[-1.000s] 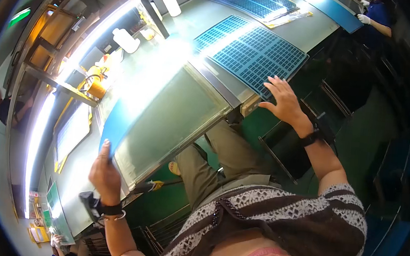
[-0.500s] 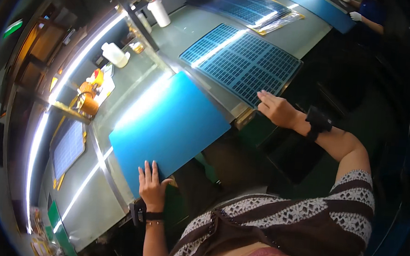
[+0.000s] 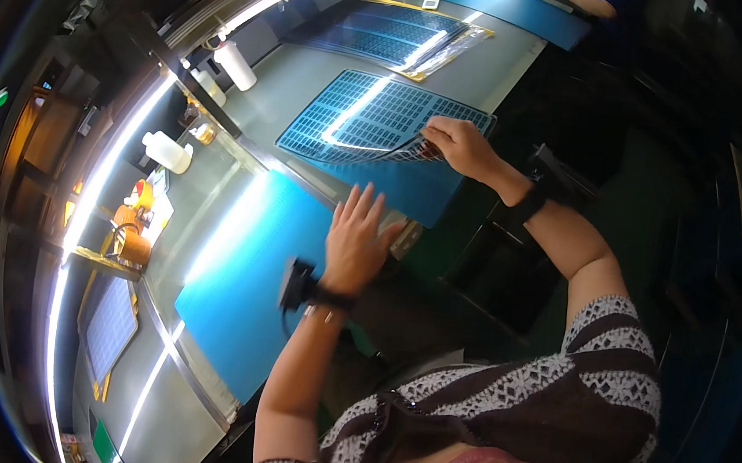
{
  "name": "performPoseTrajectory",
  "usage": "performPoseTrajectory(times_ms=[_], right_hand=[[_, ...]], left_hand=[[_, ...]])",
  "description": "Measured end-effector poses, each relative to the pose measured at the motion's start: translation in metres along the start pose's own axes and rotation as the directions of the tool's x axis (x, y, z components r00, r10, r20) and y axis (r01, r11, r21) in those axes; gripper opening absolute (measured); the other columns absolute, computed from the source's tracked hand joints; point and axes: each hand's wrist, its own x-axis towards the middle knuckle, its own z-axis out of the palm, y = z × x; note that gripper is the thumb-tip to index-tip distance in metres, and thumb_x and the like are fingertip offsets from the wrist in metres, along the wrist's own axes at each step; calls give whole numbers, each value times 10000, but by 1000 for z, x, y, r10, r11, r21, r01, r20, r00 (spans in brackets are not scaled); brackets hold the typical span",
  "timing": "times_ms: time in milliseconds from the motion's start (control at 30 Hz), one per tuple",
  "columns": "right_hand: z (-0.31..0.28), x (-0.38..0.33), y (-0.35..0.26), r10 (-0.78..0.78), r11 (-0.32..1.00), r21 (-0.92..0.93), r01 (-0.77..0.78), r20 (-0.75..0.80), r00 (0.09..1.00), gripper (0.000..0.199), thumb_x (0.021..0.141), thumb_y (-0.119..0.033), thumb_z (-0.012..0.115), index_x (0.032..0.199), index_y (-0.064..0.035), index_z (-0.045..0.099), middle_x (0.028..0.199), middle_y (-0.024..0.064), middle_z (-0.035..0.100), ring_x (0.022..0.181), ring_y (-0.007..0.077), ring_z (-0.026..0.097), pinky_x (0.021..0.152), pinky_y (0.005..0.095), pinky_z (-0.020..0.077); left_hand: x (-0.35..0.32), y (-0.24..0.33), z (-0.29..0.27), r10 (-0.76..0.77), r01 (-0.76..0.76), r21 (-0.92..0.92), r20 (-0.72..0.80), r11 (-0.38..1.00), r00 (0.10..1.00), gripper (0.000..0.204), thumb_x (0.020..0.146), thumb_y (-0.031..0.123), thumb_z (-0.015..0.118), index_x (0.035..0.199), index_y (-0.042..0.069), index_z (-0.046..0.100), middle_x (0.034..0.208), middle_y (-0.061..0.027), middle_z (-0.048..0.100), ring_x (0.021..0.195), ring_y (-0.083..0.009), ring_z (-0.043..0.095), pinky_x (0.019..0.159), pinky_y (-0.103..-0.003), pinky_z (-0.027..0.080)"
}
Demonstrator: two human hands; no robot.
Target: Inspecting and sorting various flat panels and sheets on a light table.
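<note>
Fingers [image 3: 439,137] of the right hand [image 3: 462,147] pinch the grid sheet's [image 3: 372,117] corner, barely lifted; left hand [image 3: 354,243], fingers spread, rests flat on the blue mat [image 3: 252,283]. Most peeling remains.

Well left of the hands stand three white bottles [image 3: 234,64], a roll of brown tape [image 3: 133,247] nearer, and far beyond them another grid sheet [image 3: 379,34].

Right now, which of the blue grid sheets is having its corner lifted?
The nearer grid sheet, next to the plain blue mat. The right hand pinches its near corner up, while the far grid sheet, with its yellow border, lies flat and untouched.
</note>
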Motion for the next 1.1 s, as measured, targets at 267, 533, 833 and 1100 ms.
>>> performPoseTrajectory(times_ms=[267, 533, 833, 1100], right_hand=[[-71, 94, -81, -667, 693, -522, 498, -201, 718, 120, 835, -66, 637, 954, -51, 643, 862, 112, 689, 774, 299, 672, 644, 356, 525], [-41, 38, -160, -793, 563, -330, 758, 41, 607, 174, 767, 25, 649, 902, -79, 683, 695, 30, 625, 565, 169, 537, 532, 282, 376], [22, -62, -60, -334, 929, 225, 294, 171, 927, 139, 821, -42, 660, 955, -3, 674, 831, 88, 664, 687, 172, 624, 647, 271, 496], [67, -81, -57, 240, 903, 275, -331, 317, 917, 357, 834, 10, 635, 1178, -19, 545, 721, 60, 602, 567, 96, 559, 568, 246, 496]], left_hand=[[50, -6, 79, -83, 63, 186, 100, 981, 992, 829, 862, 671, 416, 1450, 94, 323, 1485, -241, 268, 1394, -374, 224, 1122, -530, 158], [15, -111, 52, -409, 307, -927, 200, 214, 890, 591, 940, 500, 462, 1310, 41, 507, 1382, -161, 468, 1296, -339, 415, 1068, -481, 308], [-150, -101, -116, -639, -196, -843, 207, -500, 741, 1060, 744, 806, 444, 1445, 32, 266, 1454, -212, 331, 1322, -428, 331, 1051, -623, 274], [-229, -96, -109, -926, 578, -813, 164, 67, 339, 346, 927, 264, 570, 1132, -14, 553, 940, -98, 631, 737, -182, 625, 567, -262, 496]])
